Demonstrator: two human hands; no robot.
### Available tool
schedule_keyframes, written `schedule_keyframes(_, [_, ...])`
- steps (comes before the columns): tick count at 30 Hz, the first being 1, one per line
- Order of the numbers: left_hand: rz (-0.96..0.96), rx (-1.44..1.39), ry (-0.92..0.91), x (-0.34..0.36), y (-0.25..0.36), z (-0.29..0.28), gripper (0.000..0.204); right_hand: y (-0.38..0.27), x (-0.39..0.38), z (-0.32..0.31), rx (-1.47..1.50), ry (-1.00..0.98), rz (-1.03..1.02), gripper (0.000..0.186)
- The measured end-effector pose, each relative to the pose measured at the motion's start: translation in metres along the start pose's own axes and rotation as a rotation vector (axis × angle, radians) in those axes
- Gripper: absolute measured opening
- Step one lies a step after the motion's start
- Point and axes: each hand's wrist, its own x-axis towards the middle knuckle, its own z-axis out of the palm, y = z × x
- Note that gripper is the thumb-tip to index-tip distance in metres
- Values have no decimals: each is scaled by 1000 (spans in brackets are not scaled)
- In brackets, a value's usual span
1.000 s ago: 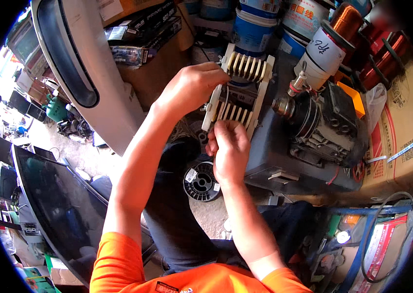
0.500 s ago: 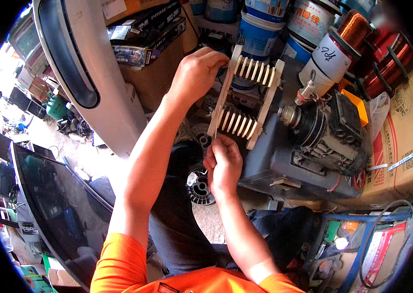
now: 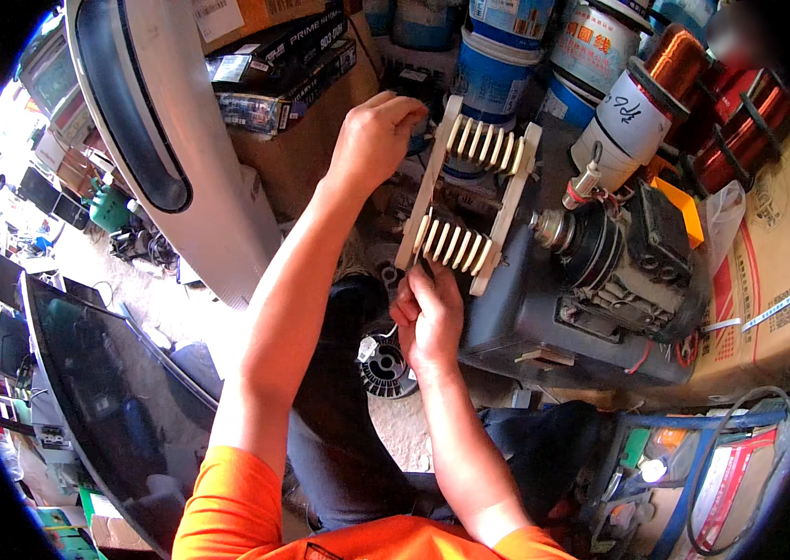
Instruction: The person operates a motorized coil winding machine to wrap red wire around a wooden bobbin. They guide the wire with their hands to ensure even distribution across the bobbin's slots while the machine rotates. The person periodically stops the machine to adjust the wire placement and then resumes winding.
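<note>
A pale coil-winding former (image 3: 532, 159), two long rails joined by two rows of ribbed cream pegs, tilts in front of me beside an electric motor (image 3: 633, 266). My left hand (image 3: 371, 140) is near its far left end, fingers curled together and just apart from the rail; anything inside them is hidden. At the former's near left end, my right hand (image 3: 429, 313) is closed, thumb and finger pinched on a thin wire by the lower pegs. A pale bent strand (image 3: 385, 332) shows beside this hand. Below it on the floor lies a dark slotted round part (image 3: 385, 369).
The motor sits on a dark grey housing (image 3: 544, 322). Blue buckets (image 3: 497, 75) and copper wire spools (image 3: 740, 121) stand behind. A tall white appliance (image 3: 199, 196) and a dark screen (image 3: 105, 373) line my left. At right are a carton (image 3: 777, 243) and a tool crate (image 3: 665, 495).
My left hand has drawn slightly left, off the former's rail. The former has shifted a little, its far end lower. My right hand stays at the near end, still pinched.
</note>
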Motion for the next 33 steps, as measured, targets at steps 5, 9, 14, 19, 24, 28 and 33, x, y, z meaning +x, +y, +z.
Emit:
schedule_keyframes(5, [-76, -47, -10, 1, -7, 4, 14, -1, 0, -1, -60, 16, -38, 18])
schedule_keyframes(9, [-93, -8, 16, 7, -4, 9, 16, 1, 0, 0, -77, 48, -44, 13])
schedule_keyframes(14, [-193, -3, -41, 9, -14, 19, 17, -1, 1, 1, -103, 92, -21, 8])
schedule_keyframes(19, [-293, -108, -432, -5, -24, 4, 19, 1, 5, -2, -114, 109, -24, 8])
schedule_keyframes(24, [-330, -226, -576, -3, 2, -29, 18, -2, 6, -4, -48, 70, -51, 6])
schedule_keyframes(28, [-24, 123, -240, 14, 13, -22, 15, 0, 7, -2, -60, 73, -40, 6])
schedule_keyframes(33, [-105, 177, -203, 13, 0, 3, 17, 1, 8, -6, -138, 109, -26, 6])
